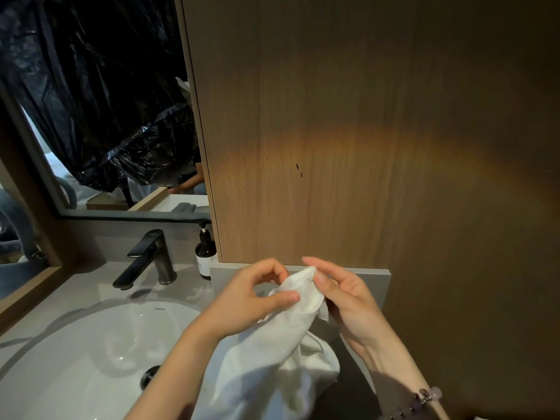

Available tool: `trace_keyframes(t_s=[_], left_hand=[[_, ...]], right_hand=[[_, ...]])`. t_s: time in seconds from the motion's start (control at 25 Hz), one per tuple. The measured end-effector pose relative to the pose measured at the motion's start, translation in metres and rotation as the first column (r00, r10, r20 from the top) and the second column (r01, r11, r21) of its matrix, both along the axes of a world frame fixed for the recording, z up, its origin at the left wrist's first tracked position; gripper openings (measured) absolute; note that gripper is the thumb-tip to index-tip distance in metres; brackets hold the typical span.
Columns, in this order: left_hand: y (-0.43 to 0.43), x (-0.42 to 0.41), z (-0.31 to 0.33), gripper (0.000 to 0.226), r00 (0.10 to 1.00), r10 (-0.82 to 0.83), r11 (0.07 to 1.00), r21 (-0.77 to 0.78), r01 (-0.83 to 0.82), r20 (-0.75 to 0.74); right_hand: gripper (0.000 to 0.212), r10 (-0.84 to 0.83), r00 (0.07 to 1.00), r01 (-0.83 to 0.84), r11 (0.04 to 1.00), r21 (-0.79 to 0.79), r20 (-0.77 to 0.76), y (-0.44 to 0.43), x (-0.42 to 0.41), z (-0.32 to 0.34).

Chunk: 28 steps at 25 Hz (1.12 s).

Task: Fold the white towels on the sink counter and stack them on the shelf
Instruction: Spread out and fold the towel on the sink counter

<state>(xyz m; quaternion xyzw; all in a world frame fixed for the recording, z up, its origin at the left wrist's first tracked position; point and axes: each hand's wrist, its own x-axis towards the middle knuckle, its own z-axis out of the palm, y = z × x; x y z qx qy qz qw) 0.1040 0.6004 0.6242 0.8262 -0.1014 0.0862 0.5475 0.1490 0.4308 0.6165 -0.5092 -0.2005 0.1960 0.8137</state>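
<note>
A person's left hand (251, 301) and right hand (342, 298) each pinch the top corner of a white towel (272, 359), held up over the grey sink counter (75, 292) just right of the white basin (91, 359). A dark faucet (148, 259) and a brown soap bottle (206, 253) stand behind, beside a wood wall panel (363, 131).

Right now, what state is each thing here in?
white towel: unfolded, bunched, one corner lifted.
left hand: pinches the towel's edge.
right hand: pinches the towel's corner.
faucet: off, no water running.
sink basin: no standing water.
pump bottle: upright.
</note>
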Motion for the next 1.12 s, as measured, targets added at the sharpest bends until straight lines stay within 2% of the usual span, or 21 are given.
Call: trace_keyframes(t_s=[0.08,0.2,0.36,0.52,0.64,0.72,0.92,1.0,1.12], left_hand=[[-0.007,0.005,-0.001,0.023,0.997,0.04,0.999,-0.018,-0.039,0.066],[-0.017,0.014,0.008,0.018,0.96,0.212,0.975,0.022,-0.22,0.184],[-0.025,0.016,0.036,0.019,0.906,0.281,0.944,0.08,-0.32,0.317],[-0.029,0.014,0.058,0.021,0.863,0.279,0.939,0.07,-0.337,0.421],[-0.026,0.017,0.073,0.017,0.837,0.228,0.918,0.176,-0.354,0.497],[-0.021,0.02,0.085,0.015,0.844,0.206,0.899,0.245,-0.363,0.496],[-0.016,0.027,0.114,0.03,0.868,0.179,0.799,0.446,-0.402,0.462],[-0.014,0.029,0.119,0.032,0.921,0.135,0.833,0.461,-0.305,0.365],[-0.013,0.027,0.126,0.02,0.984,0.008,0.879,0.467,-0.092,0.18]], right_hand=[[0.057,-0.042,0.998,0.041,0.999,0.015,0.05,-0.002,0.004,0.003],[0.016,-0.16,0.964,0.183,0.979,-0.092,0.213,0.0,0.007,0.02],[0.027,-0.249,0.862,0.323,0.941,-0.099,0.441,0.005,0.01,0.042],[0.021,-0.267,0.829,0.35,0.933,-0.083,0.491,0.001,0.022,0.067],[0.015,-0.186,0.793,0.309,0.944,-0.119,0.58,-0.003,0.031,0.093],[0.014,-0.125,0.761,0.277,0.95,-0.144,0.637,-0.006,0.036,0.111],[0.013,-0.069,0.688,0.253,0.956,-0.149,0.723,-0.008,0.043,0.14],[0.016,-0.081,0.683,0.245,0.962,-0.123,0.726,-0.008,0.043,0.146],[0.016,-0.046,0.692,0.226,0.962,-0.155,0.72,-0.011,0.045,0.15]])
